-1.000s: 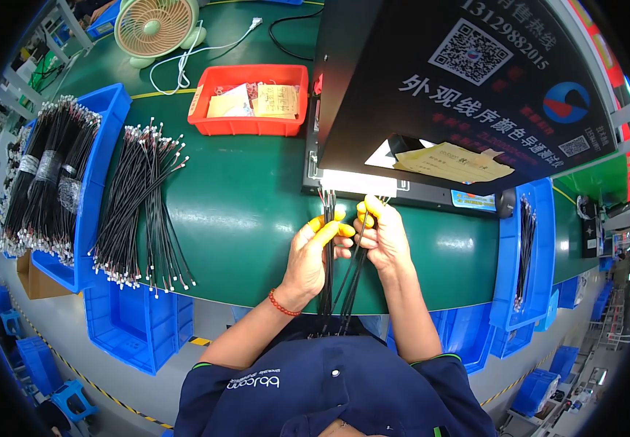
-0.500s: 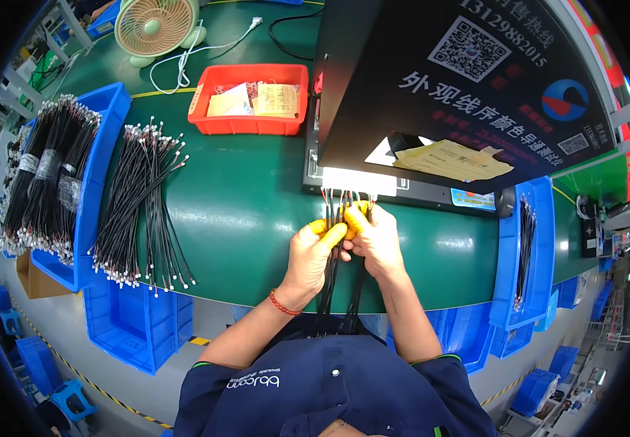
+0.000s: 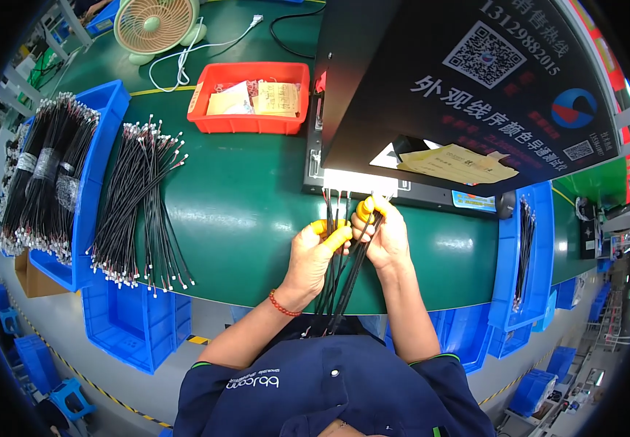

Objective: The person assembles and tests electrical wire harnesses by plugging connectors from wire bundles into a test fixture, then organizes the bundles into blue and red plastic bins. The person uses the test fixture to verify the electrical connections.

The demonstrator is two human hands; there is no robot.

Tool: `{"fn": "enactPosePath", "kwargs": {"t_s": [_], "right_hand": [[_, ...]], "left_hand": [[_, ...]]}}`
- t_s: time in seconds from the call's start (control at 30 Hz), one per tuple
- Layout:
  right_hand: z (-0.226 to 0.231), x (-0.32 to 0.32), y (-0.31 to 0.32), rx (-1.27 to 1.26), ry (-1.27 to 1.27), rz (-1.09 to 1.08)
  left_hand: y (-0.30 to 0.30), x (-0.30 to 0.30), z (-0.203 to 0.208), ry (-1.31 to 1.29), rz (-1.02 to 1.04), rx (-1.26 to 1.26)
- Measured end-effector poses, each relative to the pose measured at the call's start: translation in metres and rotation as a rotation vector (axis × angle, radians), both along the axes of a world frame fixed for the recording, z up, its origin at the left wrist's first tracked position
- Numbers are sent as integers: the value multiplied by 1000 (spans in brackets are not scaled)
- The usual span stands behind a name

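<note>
Black cables (image 3: 344,280) with thin coloured wires at their far ends hang between my hands and run down toward my lap. My left hand (image 3: 311,251), with yellow finger covers, pinches some of these cables. A short way to its right, my right hand (image 3: 385,237), also with yellow covers on its fingers, grips another group of the cables. Just beyond the fingertips, the wire ends reach the brightly lit front of a black testing machine (image 3: 431,195). The exact tips are washed out by the glare.
A pile of black cables (image 3: 140,204) with white connectors lies on the green table (image 3: 242,189) at left, beside a blue bin (image 3: 104,175) of bundled cables. A red tray (image 3: 249,125) and a fan (image 3: 156,25) stand farther back. Another blue bin (image 3: 505,269) is at right.
My right hand has moved a little right, away from my left, taking some cables with it. The lower ends of those cables have swung left. My left hand has barely moved.
</note>
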State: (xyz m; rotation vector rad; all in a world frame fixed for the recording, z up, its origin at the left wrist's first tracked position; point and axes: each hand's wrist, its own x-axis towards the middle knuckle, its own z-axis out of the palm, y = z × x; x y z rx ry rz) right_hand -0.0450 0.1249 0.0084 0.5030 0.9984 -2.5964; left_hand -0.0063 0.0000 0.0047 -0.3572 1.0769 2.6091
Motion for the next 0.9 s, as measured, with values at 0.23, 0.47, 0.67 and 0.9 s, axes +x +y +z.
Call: {"fn": "enactPosePath", "kwargs": {"t_s": [0.23, 0.47, 0.67, 0.9], "right_hand": [[25, 5, -10, 329, -40, 64], [24, 10, -11, 325, -21, 57], [12, 3, -3, 106, -66, 16], [6, 4, -10, 128, -75, -68]], "left_hand": [[-1, 1, -4, 4, 16, -24], [0, 0, -5, 14, 8, 3], [-4, 1, -4, -6, 49, 116], [-4, -1, -1, 10, 42, 125]]}}
